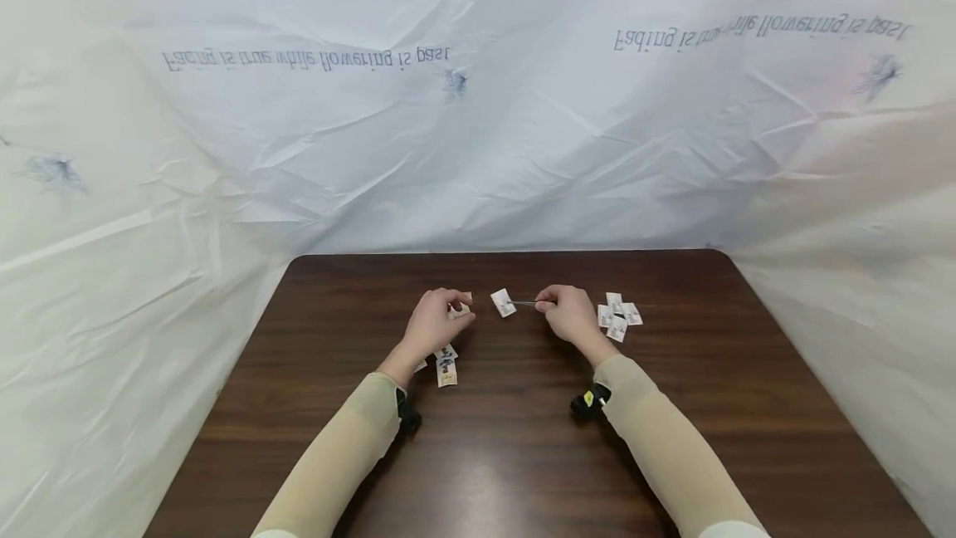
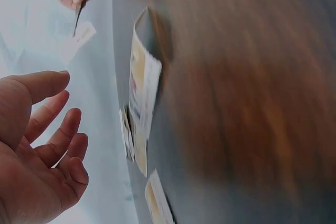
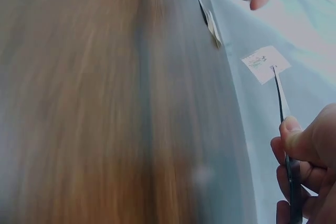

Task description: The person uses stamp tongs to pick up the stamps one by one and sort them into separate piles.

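My right hand (image 1: 569,312) grips black-and-silver tweezers (image 3: 295,198) between thumb and fingers. At their tips is a small white postage stamp (image 3: 261,62) with a toothed edge and a faint printed design, raised above the table in the right wrist view. Across from it, my left hand (image 1: 435,324) is empty, its thumb and fingers apart and loosely bent. Several stamps lie beneath and beside that hand, including a printed one (image 1: 446,373) near the wrist and a curled one (image 2: 142,77) in the left wrist view. The left hand partly hides this group.
A group of several pale stamps (image 1: 631,314) lies just right of my right hand. Everything is on a dark brown wooden table (image 1: 493,438) with rounded far corners. White printed sheeting (image 1: 478,148) hangs behind it and along both sides.
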